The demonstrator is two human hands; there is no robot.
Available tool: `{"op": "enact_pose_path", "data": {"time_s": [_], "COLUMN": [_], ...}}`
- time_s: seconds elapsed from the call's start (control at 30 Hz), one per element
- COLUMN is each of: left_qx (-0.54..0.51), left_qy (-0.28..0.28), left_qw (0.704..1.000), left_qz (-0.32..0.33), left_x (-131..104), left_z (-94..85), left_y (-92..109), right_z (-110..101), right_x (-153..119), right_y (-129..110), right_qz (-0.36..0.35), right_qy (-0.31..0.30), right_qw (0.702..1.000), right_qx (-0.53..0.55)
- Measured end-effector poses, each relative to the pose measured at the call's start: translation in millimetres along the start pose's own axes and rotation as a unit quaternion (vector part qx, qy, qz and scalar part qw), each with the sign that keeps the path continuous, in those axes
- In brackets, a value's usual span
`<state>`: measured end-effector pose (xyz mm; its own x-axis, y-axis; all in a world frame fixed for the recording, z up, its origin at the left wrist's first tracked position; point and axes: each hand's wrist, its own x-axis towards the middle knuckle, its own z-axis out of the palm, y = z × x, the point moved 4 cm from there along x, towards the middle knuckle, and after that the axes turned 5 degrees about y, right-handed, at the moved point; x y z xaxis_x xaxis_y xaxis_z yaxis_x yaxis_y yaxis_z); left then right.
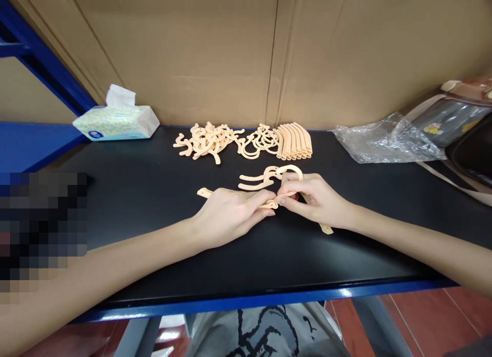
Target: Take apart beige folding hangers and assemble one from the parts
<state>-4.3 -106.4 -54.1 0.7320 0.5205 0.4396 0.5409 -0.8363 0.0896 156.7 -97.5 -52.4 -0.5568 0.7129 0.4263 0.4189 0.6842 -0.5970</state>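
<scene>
Left grip [232,213] is clamped on one peach plastic hanger arm [205,192], right grip [317,198] on a second arm [326,228], both in front of the stacked hanger arms [295,141]; left of that stack lie loose hooks [250,154], then heaped curved pieces [209,142], on the black worktop [246,259]

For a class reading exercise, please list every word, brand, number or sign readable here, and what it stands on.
Nothing reads with certainty.
Tissue pack: blue oval logo, any lettering too small to read.
Grey clothing: tiny lettering, too small to read; a black squiggle nearby resembles "2", but may be just decoration.
</scene>
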Motion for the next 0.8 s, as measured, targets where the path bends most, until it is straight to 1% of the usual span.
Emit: {"op": "enact_pose_path", "data": {"time_s": [0.17, 0.27, 0.33, 0.4, 0.47, 0.63, 0.8], "left_qx": [-0.004, -0.013, -0.012, -0.003, 0.004, 0.006, 0.023], "left_qy": [-0.011, -0.024, -0.008, 0.025, 0.042, 0.036, 0.002], "left_qw": [1.0, 1.0, 1.0, 0.999, 0.998, 0.999, 1.0], "left_qz": [0.01, 0.005, -0.013, -0.039, -0.054, -0.025, 0.015], "left_x": [-1, -1, 1, 2, 2, 1, 0], "left_z": [1.2, 0.9, -1.0, -3.7, -4.9, -3.7, -0.9], "left_y": [0, 0, -2, -5, -7, -3, 3], "right_z": [-1, -1, 0, -2, -3, -3, -2], "right_x": [1, 3, 4, 6, 6, 2, 1], "right_y": [-1, 0, 2, 3, 3, 1, 0], "right_qz": [-0.013, -0.002, 0.019, 0.041, 0.051, 0.038, 0.018], "right_qy": [-0.011, -0.027, -0.027, -0.006, 0.01, -0.001, -0.025], "right_qw": [1.0, 1.0, 0.999, 0.999, 0.999, 0.999, 1.0], "right_qx": [0.004, 0.012, 0.017, 0.013, 0.008, -0.009, -0.006]}}
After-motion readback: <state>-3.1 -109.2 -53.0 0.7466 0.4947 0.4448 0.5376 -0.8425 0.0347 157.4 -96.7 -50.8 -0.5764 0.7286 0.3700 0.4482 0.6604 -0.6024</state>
